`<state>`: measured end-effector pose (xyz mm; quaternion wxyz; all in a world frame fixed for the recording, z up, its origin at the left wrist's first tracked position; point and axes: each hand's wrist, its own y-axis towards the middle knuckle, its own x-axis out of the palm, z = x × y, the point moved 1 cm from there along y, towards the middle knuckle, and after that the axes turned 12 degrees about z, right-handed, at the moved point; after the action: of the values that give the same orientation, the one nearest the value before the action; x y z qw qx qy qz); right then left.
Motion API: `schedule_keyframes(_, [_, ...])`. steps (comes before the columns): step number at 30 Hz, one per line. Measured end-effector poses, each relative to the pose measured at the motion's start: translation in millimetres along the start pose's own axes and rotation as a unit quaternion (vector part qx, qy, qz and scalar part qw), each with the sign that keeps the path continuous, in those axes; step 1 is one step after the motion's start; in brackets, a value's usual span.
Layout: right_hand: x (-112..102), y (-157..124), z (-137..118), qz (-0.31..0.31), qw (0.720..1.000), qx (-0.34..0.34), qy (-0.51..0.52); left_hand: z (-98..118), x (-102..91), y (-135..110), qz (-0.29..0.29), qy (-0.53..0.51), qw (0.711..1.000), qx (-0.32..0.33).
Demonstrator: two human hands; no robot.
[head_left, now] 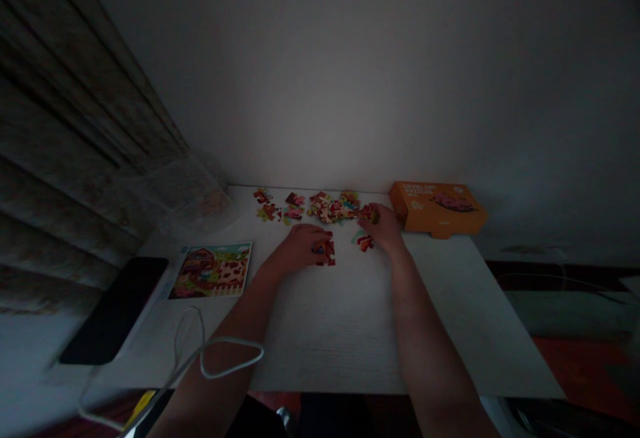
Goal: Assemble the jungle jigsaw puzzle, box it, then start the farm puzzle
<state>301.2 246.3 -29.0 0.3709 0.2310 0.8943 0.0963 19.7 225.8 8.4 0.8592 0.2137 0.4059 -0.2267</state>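
My left hand (300,248) rests on the table with its fingers closed on the near edge of a small red section of jigsaw puzzle (329,251). Farther right, my right hand (384,226) pinches a jigsaw puzzle piece (369,214) beside the right end of the loose pile. That pile of puzzle pieces (330,209) lies beyond both hands, in pink, red, yellow and green. A red and green piece (364,241) lies just below my right hand, apart from the section. My fingers partly cover what each hand holds.
A picture card (213,271) of a farm lies left of my left forearm. Beyond it stands a clear plastic container (185,191). An orange puzzle box (437,208) sits at the back right. A black phone (117,308) lies at the left edge, and a white cable (233,340) loops over my left forearm.
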Motion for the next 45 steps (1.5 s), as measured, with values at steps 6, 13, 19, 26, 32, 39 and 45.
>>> schedule_keyframes(6, [7.0, -3.8, -6.0, 0.016, 0.999, -0.019, -0.044, -0.1, 2.6, -3.0, 0.03, 0.012, 0.999, -0.003])
schedule_keyframes(13, [24.1, -11.3, -34.8, -0.009, 0.994, -0.075, -0.081, 17.5, 19.0, 22.3, 0.13, 0.105, 0.986, 0.009])
schedule_keyframes(19, [29.6, -15.4, -38.6, -0.054, 0.99, -0.095, -0.09, 24.9, 28.4, 46.8, 0.068, 0.192, 0.979, -0.031])
schedule_keyframes(26, [29.7, -11.1, -30.3, 0.002, 0.994, -0.043, -0.103, -10.8, -1.0, 33.3, 0.089, 0.225, 0.961, -0.136])
schedule_keyframes(32, [29.7, -10.1, -31.0, 0.023, 0.995, -0.028, -0.096, -36.0, -27.2, 19.7, 0.154, 0.205, 0.936, -0.243])
schedule_keyframes(39, [29.9, -16.5, -38.1, -0.049, 0.987, -0.107, -0.107, -34.8, -31.7, 9.0, 0.216, 0.214, 0.906, -0.295])
schedule_keyframes(45, [28.6, -14.9, -35.0, -0.022, 0.987, -0.07, -0.145, -35.4, -17.5, 13.6, 0.115, 0.22, 0.951, -0.183])
